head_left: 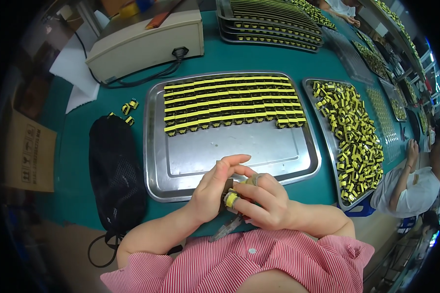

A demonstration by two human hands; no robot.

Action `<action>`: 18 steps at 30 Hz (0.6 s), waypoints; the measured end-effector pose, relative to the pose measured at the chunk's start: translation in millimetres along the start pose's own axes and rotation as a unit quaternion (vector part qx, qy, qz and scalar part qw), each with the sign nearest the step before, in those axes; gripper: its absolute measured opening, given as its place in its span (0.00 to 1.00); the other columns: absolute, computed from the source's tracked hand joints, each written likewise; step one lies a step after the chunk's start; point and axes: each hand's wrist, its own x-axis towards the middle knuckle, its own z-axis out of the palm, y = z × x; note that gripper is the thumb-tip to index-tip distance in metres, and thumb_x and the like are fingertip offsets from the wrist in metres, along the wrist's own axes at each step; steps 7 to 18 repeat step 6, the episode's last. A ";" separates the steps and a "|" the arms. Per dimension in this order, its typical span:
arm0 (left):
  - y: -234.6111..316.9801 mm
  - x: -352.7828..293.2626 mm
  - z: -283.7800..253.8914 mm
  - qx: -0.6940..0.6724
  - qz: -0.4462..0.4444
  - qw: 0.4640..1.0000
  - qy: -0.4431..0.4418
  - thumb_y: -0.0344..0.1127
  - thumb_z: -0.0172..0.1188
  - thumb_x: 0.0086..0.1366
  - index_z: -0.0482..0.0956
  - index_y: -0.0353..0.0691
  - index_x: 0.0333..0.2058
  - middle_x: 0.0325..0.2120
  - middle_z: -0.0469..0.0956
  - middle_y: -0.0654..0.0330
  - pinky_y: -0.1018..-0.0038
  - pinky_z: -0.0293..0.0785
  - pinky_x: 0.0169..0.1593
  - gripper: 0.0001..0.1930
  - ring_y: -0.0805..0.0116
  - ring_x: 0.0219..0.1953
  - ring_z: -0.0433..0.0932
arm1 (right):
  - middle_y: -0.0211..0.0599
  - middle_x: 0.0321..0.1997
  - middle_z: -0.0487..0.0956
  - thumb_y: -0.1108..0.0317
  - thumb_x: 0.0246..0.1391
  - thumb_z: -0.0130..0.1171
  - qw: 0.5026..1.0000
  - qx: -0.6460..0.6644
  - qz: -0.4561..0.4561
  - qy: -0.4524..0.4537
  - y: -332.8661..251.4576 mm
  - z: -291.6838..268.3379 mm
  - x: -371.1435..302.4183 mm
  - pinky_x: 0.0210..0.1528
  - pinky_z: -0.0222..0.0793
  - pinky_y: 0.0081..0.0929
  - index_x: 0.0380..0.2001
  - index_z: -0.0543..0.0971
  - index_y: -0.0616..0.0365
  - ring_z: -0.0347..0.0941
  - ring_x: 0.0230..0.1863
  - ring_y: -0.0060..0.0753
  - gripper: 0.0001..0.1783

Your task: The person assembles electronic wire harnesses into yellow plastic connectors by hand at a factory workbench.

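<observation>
My left hand [208, 190] and my right hand [269, 202] are close together over the near edge of a metal tray [220, 190]. Between them is a small yellow-and-black transformer [231, 199], partly covered by fingers; the left fingers are closed about it. My right fingers are curled, with yellowish finger covers on some tips. From under the right hand a grey hand tool [226, 229] sticks out toward my lap; its other end is hidden, so its exact kind is unclear. Rows of like transformers [230, 105] fill the tray's far half.
A second tray [344, 198] at right holds a loose heap of transformers. Stacked full trays [269, 41] stand at the back. At left are a black pouch [115, 171], several loose transformers [127, 108] and a beige box-shaped device [142, 46] with a cable. A co-worker [401, 190] sits at right.
</observation>
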 end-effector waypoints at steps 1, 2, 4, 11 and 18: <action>-0.6 0.0 -1.2 -0.001 0.000 1.000 0.002 0.58 0.20 0.66 0.57 0.30 0.54 0.43 0.69 0.51 0.75 0.66 0.47 0.35 0.67 0.43 0.70 | 0.44 0.33 0.74 0.65 0.33 0.56 1.000 -0.007 -0.004 -0.001 0.8 0.9 -1.5 0.25 0.62 0.27 0.28 0.74 0.62 0.66 0.25 0.34 0.15; -1.9 0.5 -2.8 0.012 0.002 1.000 0.001 0.58 0.20 0.66 0.56 0.30 0.54 0.44 0.69 0.51 0.75 0.66 0.47 0.35 0.66 0.43 0.70 | 0.45 0.34 0.74 0.63 0.35 0.55 1.000 -0.014 -0.007 -0.001 1.2 1.8 -2.2 0.25 0.62 0.27 0.27 0.74 0.62 0.66 0.25 0.34 0.15; -3.1 1.5 -3.4 0.023 0.005 1.000 0.001 0.58 0.20 0.66 0.55 0.30 0.54 0.44 0.69 0.51 0.74 0.66 0.48 0.35 0.66 0.43 0.70 | 0.45 0.34 0.74 0.63 0.35 0.56 1.000 -0.021 -0.004 -0.011 1.0 0.5 -1.9 0.25 0.62 0.27 0.27 0.74 0.62 0.66 0.26 0.35 0.15; -2.8 0.1 -3.4 0.064 0.005 0.998 -0.007 0.58 0.21 0.66 0.54 0.30 0.55 0.44 0.68 0.51 0.74 0.66 0.48 0.35 0.65 0.44 0.70 | 0.46 0.34 0.74 0.63 0.35 0.56 0.999 -0.027 -0.001 -0.020 0.7 -0.1 -0.9 0.25 0.62 0.27 0.28 0.74 0.62 0.66 0.26 0.35 0.15; -2.8 0.1 -3.4 0.064 0.005 0.998 -0.007 0.58 0.21 0.66 0.54 0.30 0.55 0.44 0.68 0.51 0.74 0.66 0.48 0.35 0.65 0.44 0.70 | 0.46 0.34 0.74 0.63 0.35 0.56 0.999 -0.027 -0.001 -0.020 0.7 -0.1 -0.9 0.25 0.62 0.27 0.28 0.74 0.62 0.66 0.26 0.35 0.15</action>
